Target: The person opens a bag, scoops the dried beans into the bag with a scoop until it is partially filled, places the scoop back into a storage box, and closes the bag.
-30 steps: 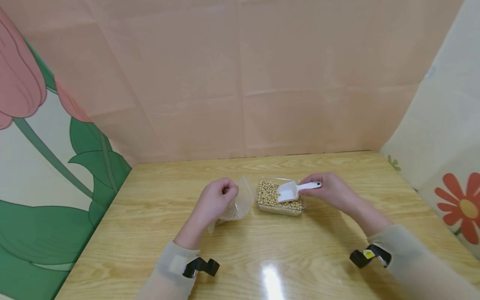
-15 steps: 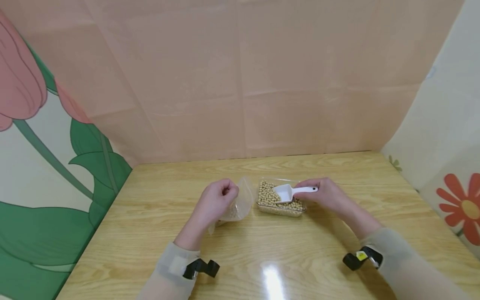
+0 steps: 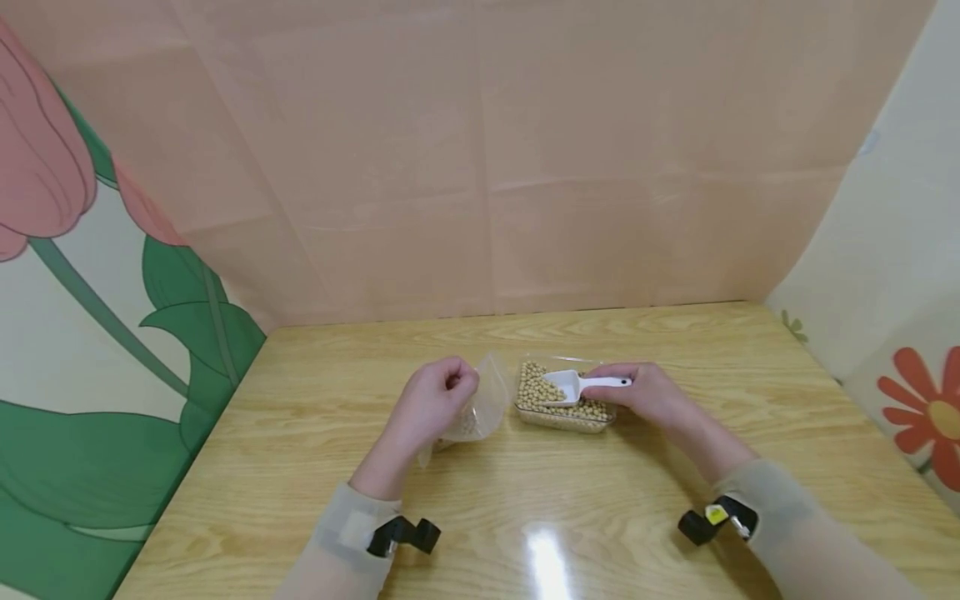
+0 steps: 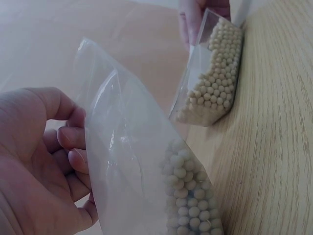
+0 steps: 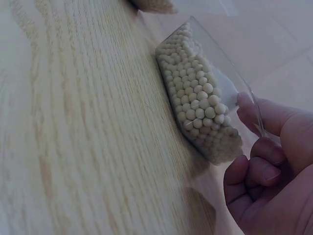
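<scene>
My right hand [image 3: 647, 392] pinches the handle of a white scoop [image 3: 566, 387], whose blade is sunk among round beige beads [image 3: 534, 385]. They fill much of a clear rectangular box [image 3: 564, 423] on the table. To the left, my left hand [image 3: 438, 398] grips the upper edge of a clear plastic bag [image 3: 487, 404], holding it up with its mouth toward the box. More of the same beads [image 4: 191, 203] lie in the bag's lower part, as the left wrist view shows. In the right wrist view the scoop is mostly hidden behind the box and fingers [image 5: 266, 117].
Both things stand on a wood-grain table [image 3: 480, 500] with a pink sheet [image 3: 480, 167] rising behind its back edge. Flower-printed panels [image 3: 922, 400] border the left and right sides. A black camera mount [image 3: 405, 535] sits on each wrist.
My right hand has moved left and slightly down, pushing the scoop deeper into the beads toward the box's left side. My left hand and the bag have stayed in place.
</scene>
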`<control>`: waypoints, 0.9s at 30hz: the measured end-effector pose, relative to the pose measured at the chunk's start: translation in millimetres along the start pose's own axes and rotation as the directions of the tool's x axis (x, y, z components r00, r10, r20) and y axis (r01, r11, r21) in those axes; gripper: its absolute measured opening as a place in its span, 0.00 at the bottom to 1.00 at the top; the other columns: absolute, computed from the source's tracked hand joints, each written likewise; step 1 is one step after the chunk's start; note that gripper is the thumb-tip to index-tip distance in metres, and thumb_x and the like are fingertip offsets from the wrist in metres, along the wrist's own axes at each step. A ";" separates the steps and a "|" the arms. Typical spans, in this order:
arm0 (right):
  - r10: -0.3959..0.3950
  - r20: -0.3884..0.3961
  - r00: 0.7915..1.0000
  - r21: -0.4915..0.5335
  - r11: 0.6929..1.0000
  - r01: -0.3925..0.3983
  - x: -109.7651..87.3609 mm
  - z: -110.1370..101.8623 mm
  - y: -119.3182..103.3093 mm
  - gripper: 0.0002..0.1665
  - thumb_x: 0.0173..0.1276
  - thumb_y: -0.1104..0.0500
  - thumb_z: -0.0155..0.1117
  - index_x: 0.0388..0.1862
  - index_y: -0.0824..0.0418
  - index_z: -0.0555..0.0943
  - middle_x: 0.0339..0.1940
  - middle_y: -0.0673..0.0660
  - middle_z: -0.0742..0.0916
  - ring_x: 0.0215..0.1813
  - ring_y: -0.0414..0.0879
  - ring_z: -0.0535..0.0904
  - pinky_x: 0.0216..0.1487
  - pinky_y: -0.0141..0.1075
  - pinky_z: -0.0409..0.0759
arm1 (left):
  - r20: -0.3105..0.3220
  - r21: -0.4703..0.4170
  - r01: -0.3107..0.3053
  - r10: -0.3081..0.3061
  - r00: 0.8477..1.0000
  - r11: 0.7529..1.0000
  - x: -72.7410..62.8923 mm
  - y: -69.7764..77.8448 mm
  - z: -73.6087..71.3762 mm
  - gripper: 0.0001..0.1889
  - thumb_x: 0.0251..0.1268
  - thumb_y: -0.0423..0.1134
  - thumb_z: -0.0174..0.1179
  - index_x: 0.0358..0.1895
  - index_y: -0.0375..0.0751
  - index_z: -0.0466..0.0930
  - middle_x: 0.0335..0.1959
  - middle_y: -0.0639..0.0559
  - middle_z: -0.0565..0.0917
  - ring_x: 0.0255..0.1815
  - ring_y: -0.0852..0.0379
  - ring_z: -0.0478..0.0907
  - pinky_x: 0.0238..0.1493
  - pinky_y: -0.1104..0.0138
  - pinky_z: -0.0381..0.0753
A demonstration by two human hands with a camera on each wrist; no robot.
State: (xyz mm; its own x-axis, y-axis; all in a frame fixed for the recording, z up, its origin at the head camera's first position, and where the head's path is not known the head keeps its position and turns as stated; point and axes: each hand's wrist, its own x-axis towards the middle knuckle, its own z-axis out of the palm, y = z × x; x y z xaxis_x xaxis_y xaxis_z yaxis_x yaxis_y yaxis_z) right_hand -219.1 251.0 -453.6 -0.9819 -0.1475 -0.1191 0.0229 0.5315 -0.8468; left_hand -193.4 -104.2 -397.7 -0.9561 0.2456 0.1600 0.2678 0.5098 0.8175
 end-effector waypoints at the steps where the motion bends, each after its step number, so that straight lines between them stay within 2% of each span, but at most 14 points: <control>1: 0.009 -0.001 1.000 0.016 1.000 -0.009 0.5 0.8 0.7 0.34 0.68 0.39 0.82 0.66 0.56 0.90 0.74 0.62 0.84 0.66 0.54 0.78 0.63 0.46 0.74 | 0.000 0.002 0.000 0.000 1.000 1.000 0.1 0.0 0.1 0.14 0.81 0.41 0.59 0.30 0.47 0.80 0.22 0.57 0.72 0.22 0.58 0.67 0.27 0.65 0.67; 4: 0.029 0.001 1.000 0.064 0.998 -0.029 0.7 1.9 2.7 0.33 0.68 0.40 0.83 0.65 0.56 0.90 0.70 0.60 0.86 0.56 0.50 0.80 0.52 0.40 0.77 | 0.001 0.002 0.000 0.000 1.000 1.000 0.2 0.1 0.2 0.14 0.82 0.40 0.59 0.30 0.47 0.80 0.22 0.57 0.72 0.22 0.58 0.67 0.27 0.65 0.67; 9: 0.039 -0.003 0.999 0.112 0.993 -0.038 -0.3 1.3 4.0 0.33 0.68 0.41 0.83 0.65 0.56 0.90 0.57 0.53 0.90 0.45 0.46 0.79 0.45 0.37 0.78 | 0.004 0.000 -0.003 0.003 1.000 1.000 0.3 1.1 -0.2 0.14 0.82 0.40 0.58 0.31 0.46 0.80 0.22 0.56 0.72 0.22 0.57 0.67 0.27 0.64 0.67; 12: 0.037 -0.003 0.999 0.124 0.992 -0.036 -0.8 0.9 4.8 0.33 0.68 0.41 0.82 0.66 0.56 0.90 0.51 0.50 0.90 0.43 0.44 0.79 0.45 0.38 0.77 | 0.006 -0.002 -0.003 0.003 1.000 1.000 0.5 1.5 -0.5 0.14 0.82 0.40 0.58 0.31 0.46 0.80 0.22 0.56 0.72 0.22 0.57 0.66 0.27 0.64 0.67; 17: 0.027 -0.004 1.000 0.150 0.988 -0.026 -1.2 0.9 7.3 0.32 0.69 0.43 0.82 0.66 0.58 0.89 0.47 0.47 0.91 0.38 0.42 0.78 0.42 0.37 0.77 | 0.005 0.001 0.005 -0.005 1.000 1.000 0.3 1.1 -0.3 0.15 0.83 0.41 0.59 0.31 0.47 0.80 0.22 0.56 0.72 0.22 0.57 0.66 0.26 0.65 0.67; 25: 0.016 0.002 1.000 0.267 0.963 -0.016 -2.3 -1.0 13.8 0.31 0.73 0.50 0.80 0.68 0.65 0.86 0.33 0.45 0.87 0.34 0.40 0.77 0.38 0.34 0.77 | 0.000 -0.001 0.006 -0.006 1.000 1.000 0.4 1.1 0.3 0.14 0.83 0.41 0.58 0.31 0.46 0.80 0.23 0.56 0.72 0.22 0.57 0.67 0.27 0.64 0.67; 27: 0.020 0.004 1.000 0.292 0.956 -0.020 -2.6 -1.9 15.6 0.31 0.74 0.51 0.79 0.69 0.66 0.85 0.32 0.45 0.86 0.33 0.40 0.77 0.37 0.34 0.77 | 0.003 0.001 0.006 -0.006 1.000 1.000 0.3 1.1 0.4 0.14 0.83 0.41 0.58 0.31 0.46 0.80 0.23 0.55 0.72 0.22 0.57 0.67 0.27 0.64 0.67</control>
State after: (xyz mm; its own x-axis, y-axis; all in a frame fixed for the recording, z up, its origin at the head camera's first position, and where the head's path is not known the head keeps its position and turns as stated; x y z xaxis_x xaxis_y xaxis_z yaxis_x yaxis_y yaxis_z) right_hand -216.6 261.2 -465.6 -0.9805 -0.1403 -0.1379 0.0965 0.2680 -0.9586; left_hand -193.3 -103.2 -397.0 -0.9573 0.2447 0.1536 0.2621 0.5119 0.8181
